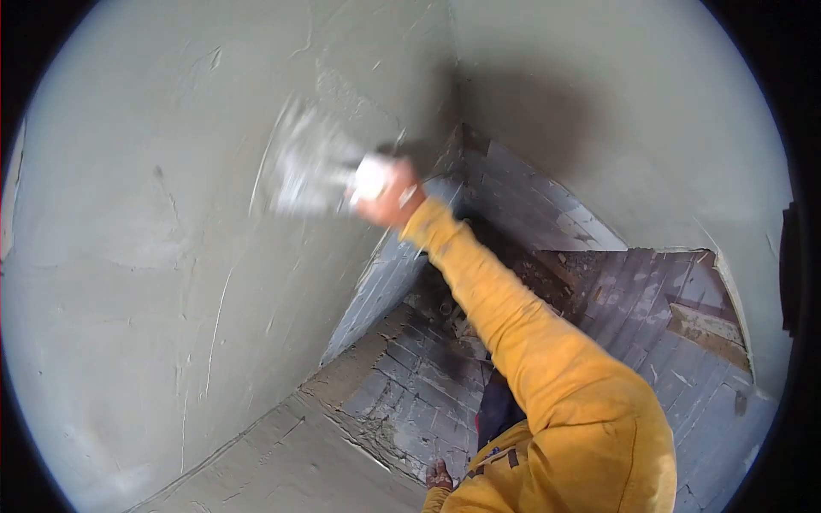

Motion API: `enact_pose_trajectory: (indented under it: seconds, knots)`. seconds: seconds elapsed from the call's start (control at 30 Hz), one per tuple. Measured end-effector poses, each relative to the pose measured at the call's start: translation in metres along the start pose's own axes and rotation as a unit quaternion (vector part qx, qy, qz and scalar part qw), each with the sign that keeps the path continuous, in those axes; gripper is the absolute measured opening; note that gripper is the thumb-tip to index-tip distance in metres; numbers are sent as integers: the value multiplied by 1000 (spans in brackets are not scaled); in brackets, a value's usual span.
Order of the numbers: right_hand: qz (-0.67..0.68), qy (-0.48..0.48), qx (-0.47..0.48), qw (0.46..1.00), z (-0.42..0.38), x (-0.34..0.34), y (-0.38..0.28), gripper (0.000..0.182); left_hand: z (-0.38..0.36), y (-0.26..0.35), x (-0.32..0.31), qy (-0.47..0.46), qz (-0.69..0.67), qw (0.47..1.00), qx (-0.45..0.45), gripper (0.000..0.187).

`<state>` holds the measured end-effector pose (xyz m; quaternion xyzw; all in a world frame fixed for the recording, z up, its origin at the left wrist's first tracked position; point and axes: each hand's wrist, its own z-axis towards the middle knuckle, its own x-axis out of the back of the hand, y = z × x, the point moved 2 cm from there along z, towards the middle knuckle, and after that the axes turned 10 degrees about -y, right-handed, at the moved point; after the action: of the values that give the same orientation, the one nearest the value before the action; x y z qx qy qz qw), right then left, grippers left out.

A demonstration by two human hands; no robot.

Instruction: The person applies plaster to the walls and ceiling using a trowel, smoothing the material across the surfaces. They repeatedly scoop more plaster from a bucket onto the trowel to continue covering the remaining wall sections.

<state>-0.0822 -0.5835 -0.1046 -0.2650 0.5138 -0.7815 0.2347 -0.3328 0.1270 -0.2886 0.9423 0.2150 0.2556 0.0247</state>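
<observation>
My right hand is closed round the white handle of a broad putty knife. Its wide blade, smeared by motion, lies against the grey plastered wall on the left, close to the corner. My right arm, in a yellow sleeve, stretches up across the view from the lower right. Far below, at the bottom edge, my left hand hangs beside my body with fingers loosely extended and nothing visible in it. Ridges and streaks mark the wet-looking plaster around the blade.
A second plastered wall meets the first at the corner, with a dark shadow on it. Lower down, both walls show bare grey blocks with a ragged plaster edge. A plaster-covered ledge runs along the lower left; debris lies below.
</observation>
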Motion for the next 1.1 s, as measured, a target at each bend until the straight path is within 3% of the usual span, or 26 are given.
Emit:
enact_pose_trajectory:
  seconds: [0.07,0.1,0.13,0.23,0.3,0.37,0.4,0.5,0.53,0.63,0.83,0.87,0.97,1.0,1.1]
  knots:
    - [-207,-86,131,966,-41,-54,-14,28,-25,43,10,-14,171,981,-93,50]
    - [-157,-150,115,969,-61,-77,-15,25,-49,95,17,-12,147,988,-48,49]
    - [-35,-125,40,991,-76,-72,-29,21,-74,148,25,-10,123,992,-3,48]
    - [159,38,-164,973,-119,-75,-1,19,-48,122,31,-6,24,1000,3,46]
    - [436,144,-282,842,-126,-69,53,18,-54,115,33,5,71,996,-50,46]
    - [537,233,-304,751,-108,-36,80,16,-25,52,28,18,46,997,-53,48]
    - [560,212,-302,742,-101,-27,106,16,-17,25,25,13,103,995,-3,49]
    - [599,171,-312,717,-64,-16,143,24,-37,38,14,-2,20,999,32,50]
    - [616,181,-305,704,-52,-19,150,24,-54,74,18,-21,104,993,51,49]
    - [567,232,-284,738,-32,-13,135,25,-38,59,19,-57,142,988,-11,47]
    - [526,122,-189,820,-9,0,30,17,-36,76,17,-30,-98,994,34,45]
    - [500,109,-183,840,-6,-3,7,17,-35,80,20,-29,-39,997,59,45]
    - [466,57,-170,867,-10,-37,-52,11,-61,120,26,-20,-13,1000,2,46]
    - [446,27,-171,878,-14,-49,-84,11,-33,73,15,-11,-114,993,-23,46]
    - [234,8,-22,972,-41,-98,-130,18,-31,78,19,-45,-51,998,7,46]
